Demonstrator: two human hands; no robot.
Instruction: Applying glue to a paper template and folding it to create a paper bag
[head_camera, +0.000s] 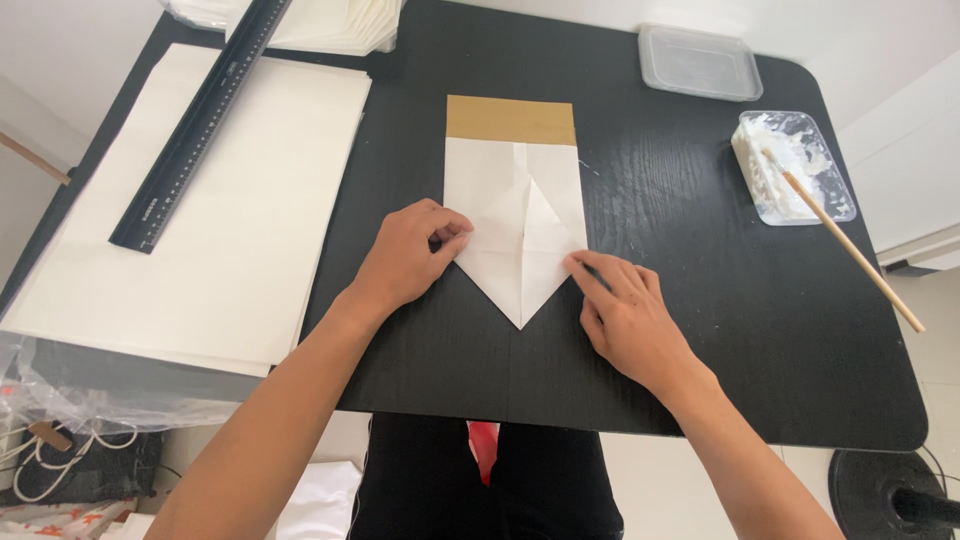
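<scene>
1. A black table (700, 330) filled the view, pale floor showing around it.
2. At far left lay large white sheets (200, 250) with a black ruler (200, 120) across them; far right, a lidded tub (700, 62) and a paste tray (800, 165) with a stick (850, 250).
3. Bare tabletop lay open either side of the folded white paper (515, 215), which sat dead centre, point toward the person.
4. Left hand (405, 262) pressed its left slanted edge, fingers curled together; right hand (625, 315) flattened the right edge, fingers extended and close, tips possibly just on the crease.

One camera sat on the person's head, looking steeply down and close over the black desk (700, 330), forearms reaching in from below.
</scene>
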